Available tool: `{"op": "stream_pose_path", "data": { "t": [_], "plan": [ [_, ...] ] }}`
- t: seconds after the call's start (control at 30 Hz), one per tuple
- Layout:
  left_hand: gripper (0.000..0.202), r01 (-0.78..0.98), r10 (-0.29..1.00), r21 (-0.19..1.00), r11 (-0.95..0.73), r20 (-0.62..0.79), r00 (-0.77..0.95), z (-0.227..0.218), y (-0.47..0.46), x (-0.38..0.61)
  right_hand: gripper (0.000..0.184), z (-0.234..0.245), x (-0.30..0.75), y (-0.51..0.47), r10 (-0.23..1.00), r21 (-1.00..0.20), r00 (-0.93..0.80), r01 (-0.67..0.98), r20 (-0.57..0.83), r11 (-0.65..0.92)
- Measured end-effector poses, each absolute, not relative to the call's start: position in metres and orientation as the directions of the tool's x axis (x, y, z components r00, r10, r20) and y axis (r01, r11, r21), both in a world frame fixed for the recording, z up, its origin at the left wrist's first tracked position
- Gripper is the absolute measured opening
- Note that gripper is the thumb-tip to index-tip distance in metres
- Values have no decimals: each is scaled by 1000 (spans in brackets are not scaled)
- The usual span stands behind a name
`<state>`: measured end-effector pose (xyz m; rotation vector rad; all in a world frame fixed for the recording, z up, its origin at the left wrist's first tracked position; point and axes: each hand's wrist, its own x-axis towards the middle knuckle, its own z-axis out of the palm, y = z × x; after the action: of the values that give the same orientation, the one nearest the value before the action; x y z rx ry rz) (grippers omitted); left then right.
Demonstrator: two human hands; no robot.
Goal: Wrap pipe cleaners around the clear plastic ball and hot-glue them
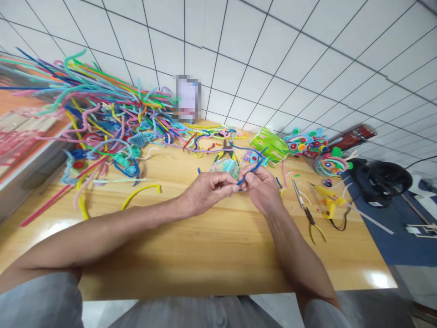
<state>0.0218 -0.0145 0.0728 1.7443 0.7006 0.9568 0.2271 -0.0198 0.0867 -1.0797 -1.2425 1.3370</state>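
Both hands meet over the middle of the wooden table, pinching one blue pipe cleaner (pixel 256 165). My left hand (pixel 206 193) is closed, thumb and fingertips pressed on its near end. Beside it my right hand (pixel 262 189) grips the same strand, and the bent free end sticks up past the fingers. Just behind the hands lies a roundish piece (pixel 225 167) in pale green and blue, partly covered by my left fingers. Pliers with yellow-green handles (pixel 225 149) rest behind that piece.
A large heap of coloured pipe cleaners (pixel 119 123) fills the left and back. A green packet (pixel 269 146) and finished colourful pieces (pixel 305 142) stand back right. On the right lie a yellow glue gun (pixel 327 200), yellow-handled pliers (pixel 314 225) and tweezers (pixel 298 193).
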Motion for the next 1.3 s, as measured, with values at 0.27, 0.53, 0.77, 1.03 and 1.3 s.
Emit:
{"op": "stream_pose_path", "data": {
  "t": [0.27, 0.53, 0.77, 1.03, 1.3],
  "plan": [
    [18, 70, 814, 920, -386, 304, 495, 61, -17, 26, 40, 92, 249, -10, 980, -966, -201, 251, 6, 57],
    [19, 139, 805, 890, -435, 315, 503, 56, -14, 24, 37, 103, 257, -12, 958, -857, -263, 461, 117, 231],
    [17, 216, 787, 820, -530, 381, 485, 50, -9, 23, 42, 93, 253, -13, 976, -912, -207, 386, 62, 140],
    [16, 205, 733, 742, -638, 504, 456, 47, -10, 23, 30, 96, 252, -15, 977, -917, -209, 377, 51, 129],
    [9, 195, 723, 732, -652, 525, 450, 47, -8, 24, 29, 93, 248, -15, 981, -964, -192, 254, 35, 84]
  ]
}}
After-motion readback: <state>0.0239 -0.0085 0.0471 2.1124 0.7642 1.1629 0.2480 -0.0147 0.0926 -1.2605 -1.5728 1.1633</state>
